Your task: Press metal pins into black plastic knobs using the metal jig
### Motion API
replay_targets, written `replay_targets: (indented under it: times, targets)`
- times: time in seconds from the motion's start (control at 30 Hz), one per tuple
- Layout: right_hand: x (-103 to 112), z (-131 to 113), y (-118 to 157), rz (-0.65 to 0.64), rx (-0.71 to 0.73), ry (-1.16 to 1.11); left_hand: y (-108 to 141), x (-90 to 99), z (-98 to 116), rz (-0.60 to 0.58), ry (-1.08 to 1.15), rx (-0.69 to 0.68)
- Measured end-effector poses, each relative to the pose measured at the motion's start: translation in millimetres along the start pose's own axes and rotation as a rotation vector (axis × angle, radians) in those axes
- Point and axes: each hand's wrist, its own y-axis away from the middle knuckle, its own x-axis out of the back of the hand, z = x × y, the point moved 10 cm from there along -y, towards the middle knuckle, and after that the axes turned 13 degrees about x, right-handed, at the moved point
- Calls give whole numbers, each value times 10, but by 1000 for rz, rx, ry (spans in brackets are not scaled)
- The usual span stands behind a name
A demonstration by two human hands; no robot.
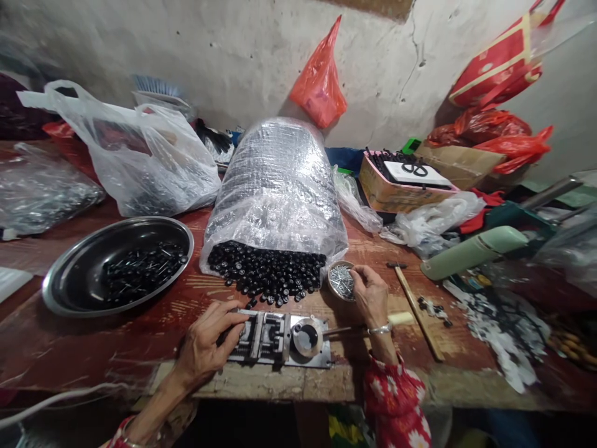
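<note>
My left hand (208, 339) rests at the left end of a metal jig (280, 339), its thumb and fingers apart around the jig's edge; nothing shows between them. My right hand (370, 295) reaches to a small round bowl of metal pins (342, 281), fingertips together at its right rim; whatever they pinch is too small to make out. Behind the jig, black round caps (270, 270) spill from the mouth of a large clear plastic sack (280, 180). A round ring with a dark centre (308, 336) sits on the jig's right part, and a rod with a pale handle (402, 318) extends beside it.
On the left stands a steel basin (60, 298) with black parts. A hammer (415, 305) lies right of my right hand, near a green bottle (476, 252). Plastic bags (158, 168) and a box (389, 190) stand farther back. The table's front edge (326, 382) runs below the jig.
</note>
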Motion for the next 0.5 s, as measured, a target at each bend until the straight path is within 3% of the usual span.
replay_targets:
  times: [0.17, 0.27, 0.4, 0.5]
  targets:
    - [57, -4, 47, 33, -67, -144, -8, -1, -1, -6, 15, 0]
    - [145, -106, 86, 64, -86, -218, -26, 138, 66, 91, 41, -3]
    - [127, -422, 261, 35, -90, -311, -46, 391, 322, 270, 40, -19]
    - [-83, -759, 488, -56, -117, -418, -121, 362, 587, 229, 93, -23]
